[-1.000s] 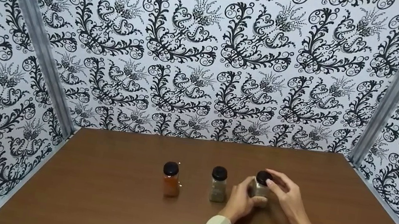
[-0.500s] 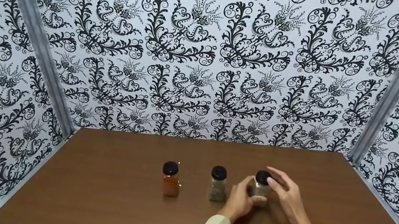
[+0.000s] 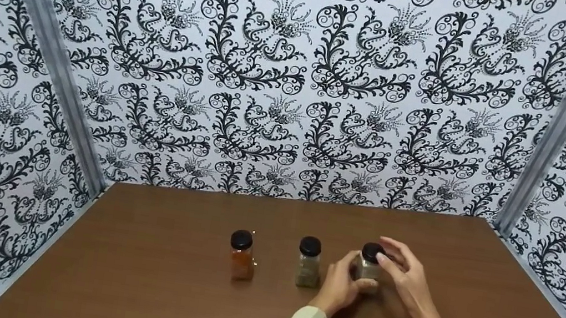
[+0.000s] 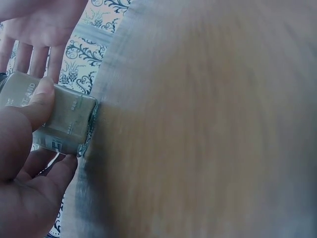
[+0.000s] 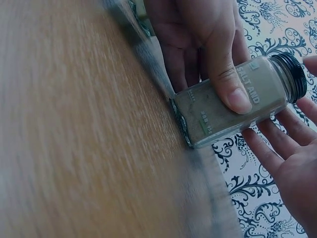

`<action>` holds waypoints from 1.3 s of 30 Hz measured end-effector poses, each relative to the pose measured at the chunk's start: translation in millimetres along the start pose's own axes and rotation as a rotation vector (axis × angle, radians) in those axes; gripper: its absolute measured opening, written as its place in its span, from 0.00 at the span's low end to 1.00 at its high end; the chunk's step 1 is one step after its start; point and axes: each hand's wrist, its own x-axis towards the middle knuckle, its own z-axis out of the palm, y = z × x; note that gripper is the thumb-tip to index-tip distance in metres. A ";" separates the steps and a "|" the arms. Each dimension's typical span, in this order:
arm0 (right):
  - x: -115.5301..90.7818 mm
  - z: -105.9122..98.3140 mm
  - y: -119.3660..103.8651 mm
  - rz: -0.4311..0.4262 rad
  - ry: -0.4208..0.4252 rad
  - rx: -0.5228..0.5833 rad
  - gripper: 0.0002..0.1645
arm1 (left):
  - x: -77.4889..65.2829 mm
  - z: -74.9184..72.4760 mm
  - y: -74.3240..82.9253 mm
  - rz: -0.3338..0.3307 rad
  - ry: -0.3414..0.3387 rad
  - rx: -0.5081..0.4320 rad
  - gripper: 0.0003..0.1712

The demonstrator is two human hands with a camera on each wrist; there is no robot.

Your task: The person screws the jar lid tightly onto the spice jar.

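Observation:
A clear glass spice jar (image 3: 370, 272) with a black lid (image 3: 373, 251) stands upright on the table at right of centre. My left hand (image 3: 340, 284) grips its body, with the thumb across the printed front, where "SALT AND" is readable in the right wrist view. Around the lid, my right hand (image 3: 411, 279) has its thumb on the near side and its fingers at the far side. Pale brown powder fills the jar (image 5: 233, 101), as the right wrist view shows. Left of my hands stand a second jar with greenish contents (image 3: 308, 269) and a jar of orange-red spice (image 3: 242, 262), both black-lidded.
The brown wooden table (image 3: 159, 275) extends to both sides of the jars. White walls with black scrollwork (image 3: 259, 94) enclose its back and sides, with grey strips (image 3: 53, 46) along the corners.
My right hand's fingers have shifted slightly about the lid. My left hand keeps its hold, and all the jars stay in place.

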 end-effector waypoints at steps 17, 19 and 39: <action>-2.6 2.7 0.0 -0.020 0.018 0.051 0.20 | 0.3 3.1 -3.4 -0.005 0.011 0.018 0.29; -2.8 1.8 -0.3 -0.024 0.011 0.039 0.21 | 0.1 2.8 -2.8 -0.016 0.007 0.012 0.29; 0.3 3.5 2.7 -0.061 0.015 0.067 0.20 | 0.9 2.9 -2.0 -0.007 0.002 -0.033 0.27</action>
